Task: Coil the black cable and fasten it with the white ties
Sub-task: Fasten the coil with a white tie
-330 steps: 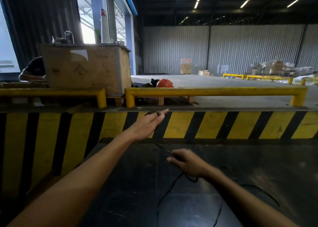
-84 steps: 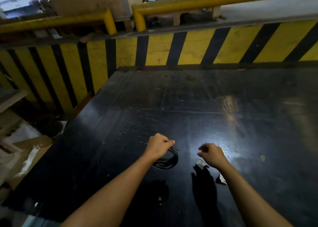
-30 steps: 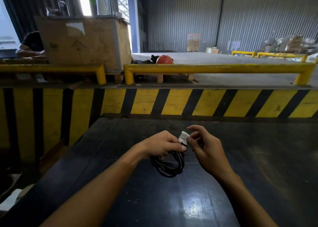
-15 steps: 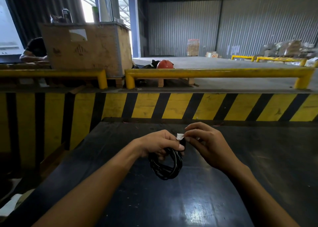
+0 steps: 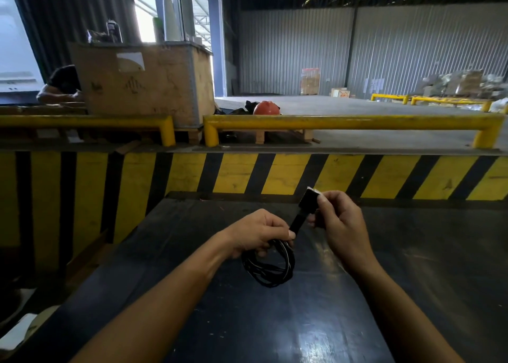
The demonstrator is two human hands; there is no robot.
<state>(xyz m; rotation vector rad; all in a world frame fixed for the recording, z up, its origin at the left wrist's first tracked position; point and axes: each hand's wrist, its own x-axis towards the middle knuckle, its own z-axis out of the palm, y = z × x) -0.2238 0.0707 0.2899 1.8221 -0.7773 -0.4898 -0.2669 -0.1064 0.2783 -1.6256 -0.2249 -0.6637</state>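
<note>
The black cable [image 5: 268, 270] is wound into a small coil that hangs below my left hand [image 5: 255, 234], which grips its top above the black table [image 5: 275, 321]. A strap-like tie [image 5: 303, 211] runs up and to the right from the coil; its facing side looks dark and a white edge shows at its upper end. My right hand [image 5: 338, 225] pinches that upper end and holds the strap taut. Where the strap meets the coil is hidden by my left fingers.
A yellow-and-black striped barrier [image 5: 275, 172] rises right behind the table, topped by yellow rails [image 5: 343, 120]. Behind it stand a wooden crate [image 5: 143, 84] and a red helmet [image 5: 266, 107]. A person [image 5: 61, 84] bends at far left. Scrap lies on the floor at lower left.
My right hand has pulled the tie's end up and to the right, away from the coil, so the strap is now stretched out. My left hand keeps hold of the coil.
</note>
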